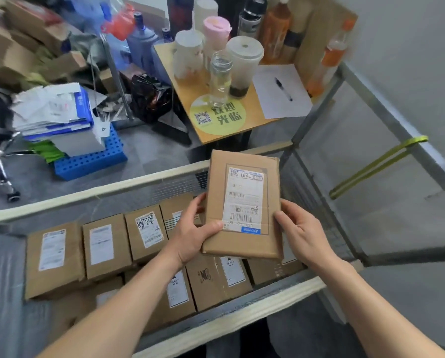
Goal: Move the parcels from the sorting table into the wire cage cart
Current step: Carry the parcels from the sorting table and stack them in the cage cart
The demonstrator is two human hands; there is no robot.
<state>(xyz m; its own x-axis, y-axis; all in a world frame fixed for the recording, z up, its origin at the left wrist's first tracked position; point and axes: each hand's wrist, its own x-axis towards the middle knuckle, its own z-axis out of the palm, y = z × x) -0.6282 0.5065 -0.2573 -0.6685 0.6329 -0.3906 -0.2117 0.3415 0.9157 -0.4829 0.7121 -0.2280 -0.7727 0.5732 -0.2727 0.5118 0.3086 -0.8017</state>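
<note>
A flat brown cardboard parcel (244, 202) with a white shipping label is held above the wire cage cart (92, 196). My left hand (194, 233) grips its lower left edge, thumb on the front face. My right hand (300, 233) holds its lower right edge, fingers curled behind it. Below, several brown labelled parcels (102, 246) lie in rows on the cart's floor, the near ones partly hidden by my arms.
A small wooden table (216, 130) beyond the cart carries cups, a glass jar (220, 78), bottles, a sheet of paper and a pen (283, 89). A blue crate (92, 158) with stacked papers and flattened cardboard sits on the floor at left. A green strap (379, 166) crosses the right cage side.
</note>
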